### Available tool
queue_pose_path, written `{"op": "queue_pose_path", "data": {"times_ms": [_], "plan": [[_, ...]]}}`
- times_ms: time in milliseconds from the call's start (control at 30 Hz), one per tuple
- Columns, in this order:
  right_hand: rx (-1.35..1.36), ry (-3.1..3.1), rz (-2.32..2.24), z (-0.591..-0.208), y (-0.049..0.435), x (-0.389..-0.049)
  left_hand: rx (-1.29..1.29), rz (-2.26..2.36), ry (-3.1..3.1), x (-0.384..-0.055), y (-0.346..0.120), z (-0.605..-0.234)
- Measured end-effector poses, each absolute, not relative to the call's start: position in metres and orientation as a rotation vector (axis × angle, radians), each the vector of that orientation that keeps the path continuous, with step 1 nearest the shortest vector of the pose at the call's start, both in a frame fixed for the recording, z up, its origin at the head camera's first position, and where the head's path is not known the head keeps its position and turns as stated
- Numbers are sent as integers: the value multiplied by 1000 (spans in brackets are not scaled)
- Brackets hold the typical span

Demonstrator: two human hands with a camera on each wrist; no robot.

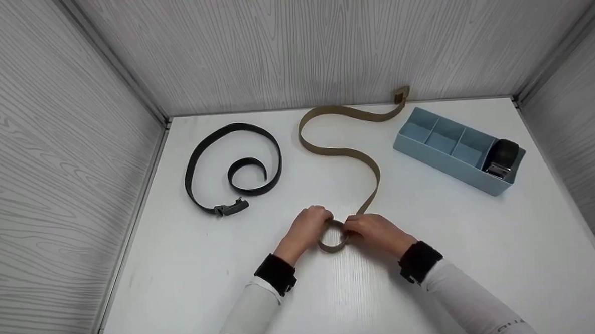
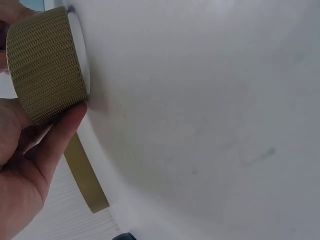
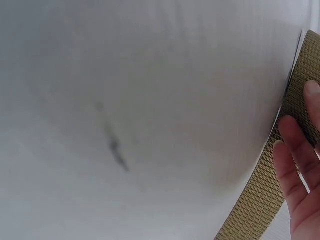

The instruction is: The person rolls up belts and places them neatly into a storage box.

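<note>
A tan woven belt (image 1: pixel 376 176) winds in an S over the white table, its buckle (image 1: pixel 401 95) at the back edge by the wall. The near end curls into a round loop, standing on edge between both hands. My left hand (image 1: pixel 307 227) holds the loop's left side; in the left wrist view its thumb and fingers grip the lower part of the belt loop (image 2: pixel 47 65). On the right side, my right hand (image 1: pixel 378 232) pinches the belt where loop and strap meet. Fingers (image 3: pixel 290 172) lie along the woven belt (image 3: pixel 255 200) in the right wrist view, its thumb on the same strap.
A black belt (image 1: pixel 189 171) lies loosely coiled on the left, its buckle (image 1: pixel 231 207) facing the middle. At the back right stands a blue divided box (image 1: pixel 443 164) with a rolled black belt (image 1: pixel 504 153) in its right compartment. Walls (image 1: pixel 272 47) enclose the back and sides.
</note>
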State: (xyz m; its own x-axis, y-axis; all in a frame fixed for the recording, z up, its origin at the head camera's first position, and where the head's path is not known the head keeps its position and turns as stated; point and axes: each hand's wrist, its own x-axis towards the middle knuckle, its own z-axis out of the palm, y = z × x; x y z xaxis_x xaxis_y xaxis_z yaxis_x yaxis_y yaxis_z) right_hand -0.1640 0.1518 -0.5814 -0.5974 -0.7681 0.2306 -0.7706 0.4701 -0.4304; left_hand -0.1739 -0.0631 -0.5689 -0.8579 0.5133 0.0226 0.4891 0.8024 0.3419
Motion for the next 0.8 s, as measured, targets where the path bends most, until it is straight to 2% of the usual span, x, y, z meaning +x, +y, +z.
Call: {"op": "queue_pose_path", "data": {"times_ms": [133,433,800], "plan": [[1376,-2719,762,-581,151,-164,673,601,2963,-171,-62,-564],[1362,-2686,748,-581,148,-162,817,644,2698,-163,-58,-555],[1331,-2732,886,-585,148,-160,646,993,2461,-156,-55,-565]]}}
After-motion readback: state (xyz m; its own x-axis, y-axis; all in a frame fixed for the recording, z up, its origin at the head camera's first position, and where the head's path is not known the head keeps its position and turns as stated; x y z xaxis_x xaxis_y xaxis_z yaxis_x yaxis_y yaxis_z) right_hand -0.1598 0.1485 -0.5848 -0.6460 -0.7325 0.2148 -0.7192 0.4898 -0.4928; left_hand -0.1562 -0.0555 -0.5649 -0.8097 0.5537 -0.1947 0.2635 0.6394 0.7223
